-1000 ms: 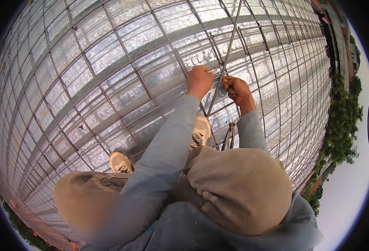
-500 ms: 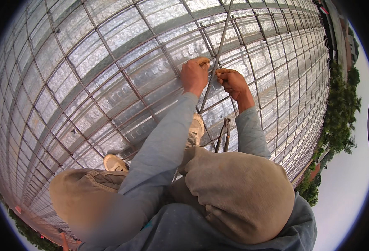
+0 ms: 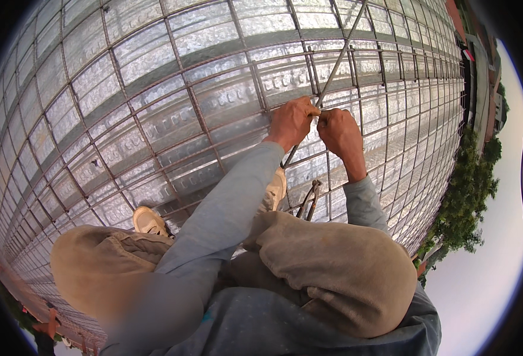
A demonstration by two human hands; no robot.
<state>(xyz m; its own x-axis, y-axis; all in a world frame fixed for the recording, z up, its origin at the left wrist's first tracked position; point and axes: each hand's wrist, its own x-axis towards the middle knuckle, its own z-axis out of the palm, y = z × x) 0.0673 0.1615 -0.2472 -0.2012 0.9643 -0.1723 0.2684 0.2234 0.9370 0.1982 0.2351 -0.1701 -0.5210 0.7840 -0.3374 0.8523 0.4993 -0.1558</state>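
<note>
My left hand (image 3: 291,123) and my right hand (image 3: 341,136) meet at a crossing of the steel rebar mesh (image 3: 199,113), fingertips pinched almost together. A loose rebar rod (image 3: 341,56) runs diagonally over the mesh and passes right under my fingers. Whatever thin thing the two pinches hold is too small to make out. Below my right hand, the jaws of pincers (image 3: 316,187) stick up in front of my right knee, and their lower part is hidden behind the leg.
Ribbed, shiny metal decking (image 3: 148,77) lies beneath the mesh. My left shoe (image 3: 150,221) and right shoe (image 3: 277,187) rest among the bars. Trees (image 3: 472,178) and a building edge line the right side. An orange-red object (image 3: 49,323) shows at the lower left.
Both hands have come closer together and turned inward, their fingertips now nearly touching at the diagonal rod. The whole view has shifted slightly.
</note>
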